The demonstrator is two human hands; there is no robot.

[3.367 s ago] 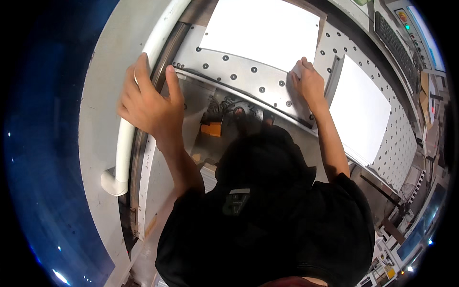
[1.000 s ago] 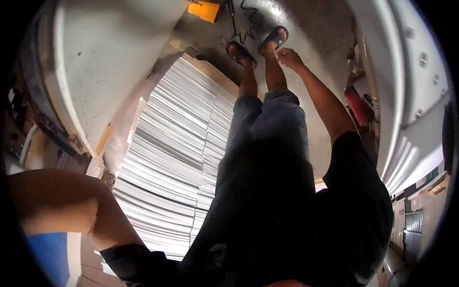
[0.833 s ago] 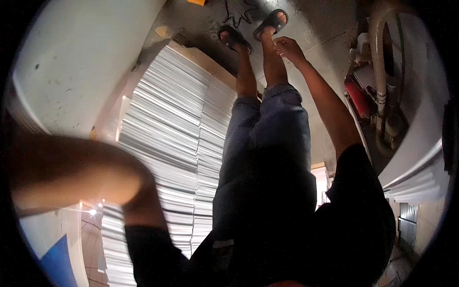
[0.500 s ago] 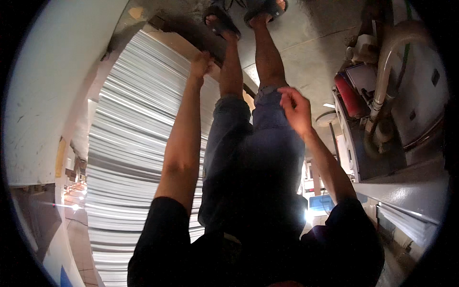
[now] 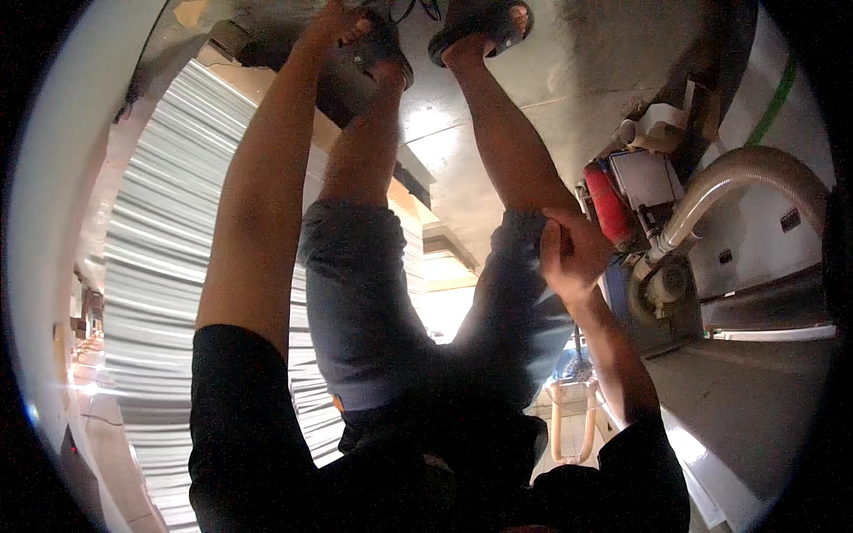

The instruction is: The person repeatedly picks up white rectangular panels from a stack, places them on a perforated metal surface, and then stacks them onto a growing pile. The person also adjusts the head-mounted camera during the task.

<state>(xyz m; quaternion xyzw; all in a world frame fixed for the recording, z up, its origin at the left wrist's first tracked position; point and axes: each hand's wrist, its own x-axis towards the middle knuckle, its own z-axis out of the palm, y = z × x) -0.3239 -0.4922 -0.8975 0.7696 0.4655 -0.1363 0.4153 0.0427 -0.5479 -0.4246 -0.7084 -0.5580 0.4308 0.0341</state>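
Note:
My left arm reaches far forward beside a tall stack of white sheets or panels (image 5: 169,222). At the top edge of the view, my left hand (image 5: 330,16) is close to my sandalled left foot (image 5: 378,53). Its fingers are cut off or blurred, so what it touches cannot be made out. Bent back near my right knee, my right hand (image 5: 577,258) has its fingers curled in, against or just over the hem of my dark shorts (image 5: 355,266). Nothing shows in that hand.
A pale wall or panel (image 5: 67,178) rises at the far left. On the right stand a red cylinder (image 5: 609,204), a motor-like machine part (image 5: 666,284) and a thick ribbed hose (image 5: 746,164). Grey concrete floor (image 5: 551,107) lies around my feet.
My left hand has moved forward and left, toward my foot. My right hand has come slightly down and right. My legs have spread apart, and the view has shifted.

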